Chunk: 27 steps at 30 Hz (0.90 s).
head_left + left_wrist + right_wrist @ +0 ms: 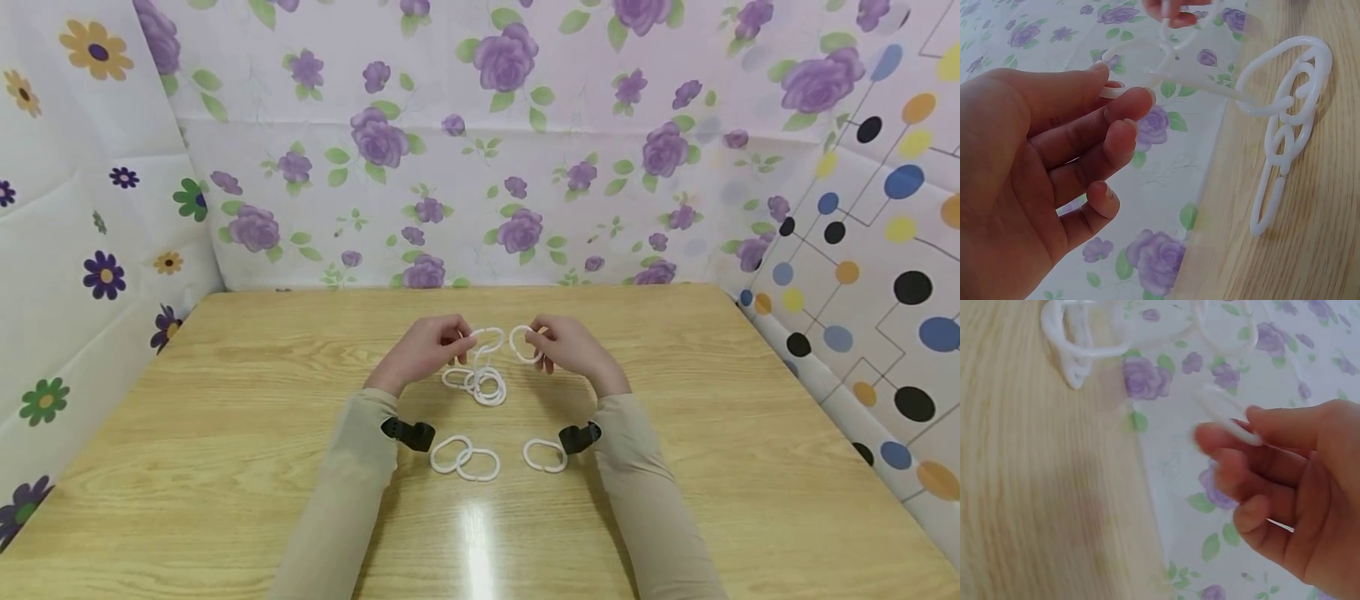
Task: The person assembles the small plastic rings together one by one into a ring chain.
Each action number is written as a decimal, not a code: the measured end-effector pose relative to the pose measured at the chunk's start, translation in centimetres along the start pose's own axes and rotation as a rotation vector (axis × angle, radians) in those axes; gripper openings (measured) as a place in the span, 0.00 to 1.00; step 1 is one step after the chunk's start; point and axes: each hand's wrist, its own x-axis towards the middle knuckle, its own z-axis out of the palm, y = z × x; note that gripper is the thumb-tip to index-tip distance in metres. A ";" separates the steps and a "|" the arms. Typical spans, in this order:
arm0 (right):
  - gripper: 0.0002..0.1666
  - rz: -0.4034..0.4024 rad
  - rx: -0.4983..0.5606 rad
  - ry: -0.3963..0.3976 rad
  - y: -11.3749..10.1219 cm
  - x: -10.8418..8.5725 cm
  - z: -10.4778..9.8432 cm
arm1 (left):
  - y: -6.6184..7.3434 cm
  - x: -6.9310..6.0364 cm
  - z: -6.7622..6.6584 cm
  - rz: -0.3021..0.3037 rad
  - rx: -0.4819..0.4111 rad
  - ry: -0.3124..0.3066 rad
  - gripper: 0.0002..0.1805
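Between thumb and index finger, my left hand pinches a white plastic chain link by one side. From that link a short chain of white links hangs down, its lower part heaped on the table between my hands. Opposite, my right hand pinches a separate white link between thumb and index finger. A small gap lies between the two held links in the head view. The other fingers of both hands are loosely bent.
Nearer to me on the wooden table lie two joined white links and, to their right, a single link beside my right wrist camera. Flowered sheets stand behind the table.
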 end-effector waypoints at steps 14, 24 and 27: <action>0.14 -0.054 0.092 0.110 -2.6 0.0 0.1 | 0.1 0.2 0.6 0.004 0.001 -0.017 0.09; 0.10 -0.062 0.087 0.080 -3.2 0.0 0.5 | -0.1 0.1 0.6 -0.007 -0.006 -0.022 0.08; 0.11 -0.055 0.096 0.075 -3.0 0.0 0.5 | 0.0 0.2 0.6 0.000 -0.005 -0.027 0.08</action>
